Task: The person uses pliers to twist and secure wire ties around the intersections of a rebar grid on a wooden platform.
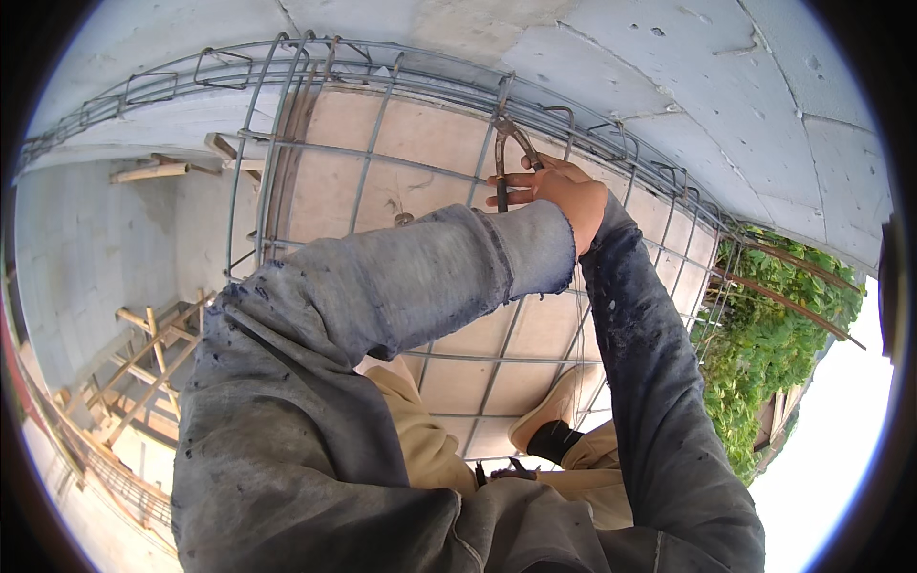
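A pair of end-cutting pincers (510, 132) has its jaws at a bar on the upper edge of a steel rebar mesh (369, 154). Its handles are spread apart, with fingers around and between them. My left hand (584, 208) bends sharply at the wrist and overlaps my right hand (562, 167), which is mostly hidden behind it. My right hand appears to hold the pincers. What my left hand grips is unclear. Thin tie wires (577, 315) hang down below the hands.
Behind the mesh stands a pale formwork panel (423, 136). A long rebar cage (444, 61) runs along a concrete surface (609, 64). Timber framing (154, 351) lies lower left. Bars (802, 304) jut toward green foliage (759, 372). My bare foot (548, 408) rests by the mesh.
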